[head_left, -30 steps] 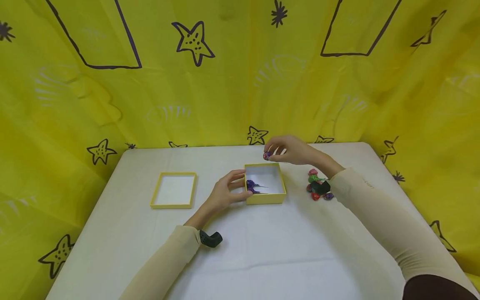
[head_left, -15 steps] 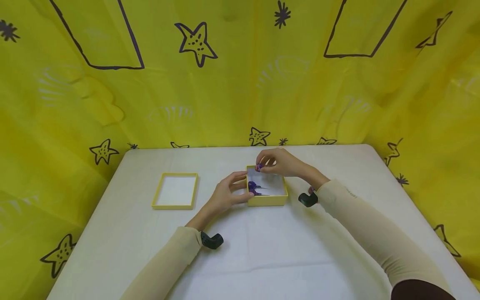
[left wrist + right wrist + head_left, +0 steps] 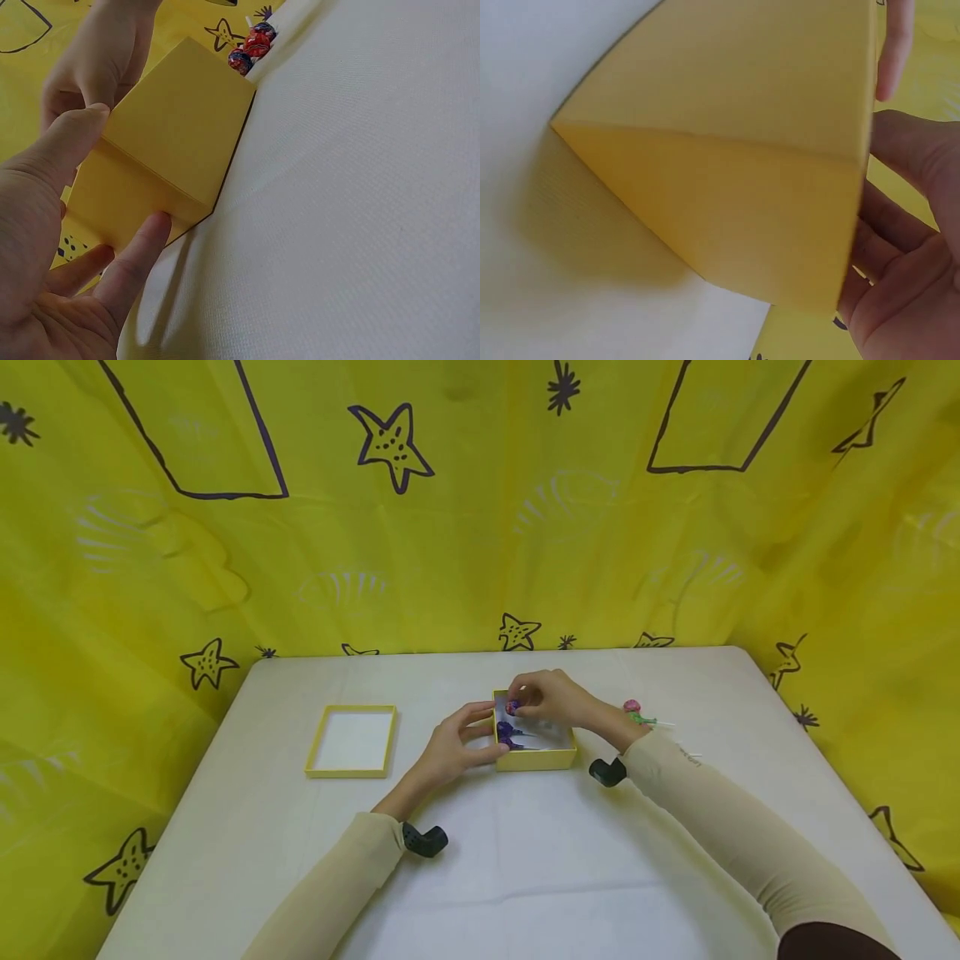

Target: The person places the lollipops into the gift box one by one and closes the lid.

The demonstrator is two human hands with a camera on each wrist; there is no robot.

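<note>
An open yellow box [image 3: 536, 762] with a white inside stands mid-table in the head view. Two purple-wrapped lollipops [image 3: 506, 733] lie in it along the left wall. My left hand [image 3: 452, 747] holds the box at its left side, thumb at the rim by the front corner, fingers against the left wall [image 3: 124, 202]. Inside the box's back left part, my right hand [image 3: 555, 697] pinches another lollipop [image 3: 513, 707] by its wrapped end. In the right wrist view the box wall [image 3: 765, 217] hides this lollipop and the fingertips.
The yellow-rimmed lid [image 3: 350, 742] lies left of the box, white inside up. Several more lollipops lie to the right, a pink one [image 3: 632, 705] and a green one [image 3: 639, 718] among them, partly behind my right forearm. A yellow curtain [image 3: 450, 552] hangs behind the table.
My right hand has moved left and down from above the back edge into the box, carrying the lollipop. My left hand stays at the box's left side.
</note>
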